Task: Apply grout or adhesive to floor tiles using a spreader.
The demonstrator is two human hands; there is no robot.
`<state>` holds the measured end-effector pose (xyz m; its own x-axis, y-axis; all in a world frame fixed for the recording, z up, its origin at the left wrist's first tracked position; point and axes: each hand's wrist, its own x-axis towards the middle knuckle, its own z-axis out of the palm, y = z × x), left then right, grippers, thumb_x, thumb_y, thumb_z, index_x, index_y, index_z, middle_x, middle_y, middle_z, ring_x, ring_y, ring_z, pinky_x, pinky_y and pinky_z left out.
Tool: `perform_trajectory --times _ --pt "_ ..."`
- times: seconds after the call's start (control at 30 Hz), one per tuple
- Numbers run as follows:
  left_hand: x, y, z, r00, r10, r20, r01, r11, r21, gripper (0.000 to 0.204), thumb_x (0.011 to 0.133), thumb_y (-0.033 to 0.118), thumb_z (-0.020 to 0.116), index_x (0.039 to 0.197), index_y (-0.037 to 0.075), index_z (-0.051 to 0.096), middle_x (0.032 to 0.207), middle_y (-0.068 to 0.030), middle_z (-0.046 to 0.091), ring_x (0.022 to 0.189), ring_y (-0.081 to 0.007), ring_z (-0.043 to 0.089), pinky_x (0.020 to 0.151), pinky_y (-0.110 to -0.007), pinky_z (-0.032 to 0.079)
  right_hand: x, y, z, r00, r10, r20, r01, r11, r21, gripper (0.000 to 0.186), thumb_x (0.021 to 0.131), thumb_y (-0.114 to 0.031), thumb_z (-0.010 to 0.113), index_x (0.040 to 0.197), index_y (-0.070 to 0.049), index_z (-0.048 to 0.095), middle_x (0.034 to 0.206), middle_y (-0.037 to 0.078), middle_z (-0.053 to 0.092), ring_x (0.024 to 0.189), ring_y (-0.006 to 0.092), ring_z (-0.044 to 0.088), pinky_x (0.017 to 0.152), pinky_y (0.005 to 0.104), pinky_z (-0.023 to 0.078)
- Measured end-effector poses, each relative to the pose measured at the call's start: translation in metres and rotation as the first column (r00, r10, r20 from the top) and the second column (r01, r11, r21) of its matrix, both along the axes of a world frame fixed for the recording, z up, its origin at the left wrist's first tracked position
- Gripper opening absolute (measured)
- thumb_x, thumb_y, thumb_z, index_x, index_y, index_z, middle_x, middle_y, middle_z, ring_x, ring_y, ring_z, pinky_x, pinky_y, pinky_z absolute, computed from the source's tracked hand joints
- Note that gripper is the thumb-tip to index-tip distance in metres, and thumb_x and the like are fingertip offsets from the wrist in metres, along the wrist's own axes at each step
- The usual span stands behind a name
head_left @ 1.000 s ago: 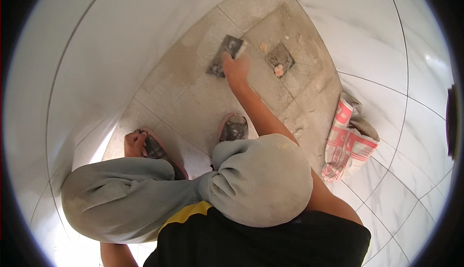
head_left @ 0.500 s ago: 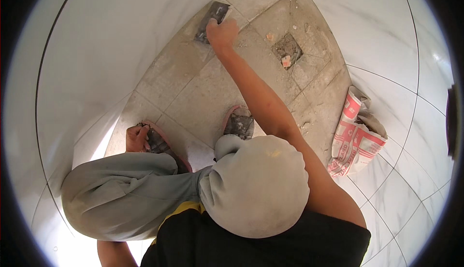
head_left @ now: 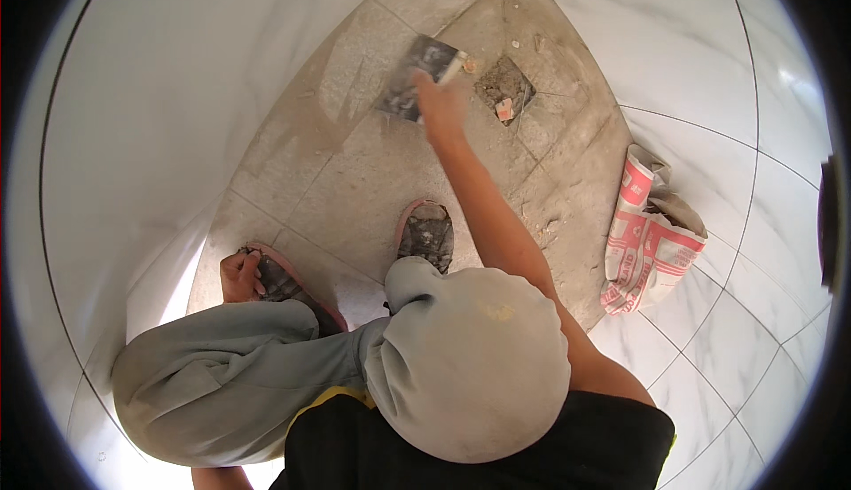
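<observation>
My right hand [head_left: 441,107] reaches far forward, closed on a dark, flat rectangular float [head_left: 420,78] pressed against the tiled floor [head_left: 372,180]. Motion blurs both the hand and the tool, and the grip itself is partly hidden. Just right of the float is a square hole [head_left: 505,82] in the tiles, filled with rough rubble, with a small pale-orange scrap [head_left: 505,110] in it. My left hand [head_left: 240,276] is low at the left beside my left shoe [head_left: 288,282], its fingers curled in; I cannot make out anything in them.
A crumpled red-and-white paper sack [head_left: 651,242] leans against the marbled wall tiles [head_left: 709,127] at the right. Another marbled wall [head_left: 168,91] curves along the left. My right shoe [head_left: 425,231] stands mid-floor. Bits of debris [head_left: 550,229] lie near the right wall.
My right hand has swept the float to the right and nearer to me, toward the square hole. My left hand stays by the shoe. The whole view has shifted slightly.
</observation>
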<state>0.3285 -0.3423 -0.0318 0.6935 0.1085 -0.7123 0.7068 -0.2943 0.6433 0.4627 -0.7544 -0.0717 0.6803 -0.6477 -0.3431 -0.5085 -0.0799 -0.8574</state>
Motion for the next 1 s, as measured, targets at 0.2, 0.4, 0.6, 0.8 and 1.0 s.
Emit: perform_trajectory --times 0.2,0.4,0.6,0.8,1.0 --pt "0.008 -0.006 0.002 0.98 -0.098 -0.171 0.097 0.995 -0.013 0.038 0.087 0.022 0.059 0.055 0.003 0.049 0.043 -0.0049 0.046 0.029 -0.0133 0.043 0.026 -0.028 0.026 0.002 0.002 -0.013 0.989 -0.047 -0.141 -0.012 0.922 -0.386 0.035 0.07 -0.024 0.066 0.063 0.009 0.057 0.056 0.021 0.058 0.057 0.0294 0.06 0.055 0.0432 0.045" --pt "0.003 -0.004 0.0 0.996 -0.084 -0.027 0.085 0.996 0.0 0.038 0.087 0.022 0.058 0.055 0.004 0.049 0.042 -0.0048 0.046 0.029 -0.013 0.043 0.026 -0.028 0.027 0.033 0.018 -0.005 0.998 -0.015 0.058 0.032 0.951 -0.308 0.033 0.071 -0.021 0.063 0.061 0.01 0.057 0.054 0.02 0.057 0.053 0.027 0.06 0.053 0.0419 0.045" --pt "0.006 0.0 0.005 0.985 -0.099 -0.141 0.103 0.994 0.023 0.038 0.087 0.022 0.058 0.055 0.003 0.049 0.042 -0.0052 0.046 0.029 -0.0127 0.041 0.027 -0.029 0.026 0.019 0.032 -0.002 0.995 0.095 0.009 -0.088 0.948 -0.307 0.039 0.073 -0.026 0.063 0.063 0.011 0.058 0.058 0.018 0.06 0.056 0.0268 0.061 0.055 0.0401 0.047" --pt "0.014 -0.013 -0.004 0.989 -0.077 -0.123 0.075 0.997 -0.023 0.039 0.087 0.022 0.058 0.055 0.002 0.049 0.04 -0.0065 0.045 0.027 -0.0136 0.04 0.027 -0.029 0.026 -0.036 0.019 -0.02 0.986 0.134 -0.103 -0.168 0.856 -0.49 0.044 0.073 -0.03 0.066 0.057 0.009 0.054 0.054 0.021 0.055 0.053 0.0243 0.058 0.052 0.0427 0.043" --pt "0.016 0.0 0.007 0.981 -0.107 -0.161 0.117 0.992 0.056 0.039 0.087 0.023 0.057 0.055 0.003 0.049 0.04 -0.0058 0.045 0.028 -0.0133 0.041 0.027 -0.028 0.027 -0.017 0.059 0.019 0.953 0.005 0.303 0.036 0.991 -0.128 0.045 0.072 -0.026 0.066 0.052 0.01 0.048 0.05 0.02 0.052 0.047 0.0241 0.053 0.047 0.0448 0.039"
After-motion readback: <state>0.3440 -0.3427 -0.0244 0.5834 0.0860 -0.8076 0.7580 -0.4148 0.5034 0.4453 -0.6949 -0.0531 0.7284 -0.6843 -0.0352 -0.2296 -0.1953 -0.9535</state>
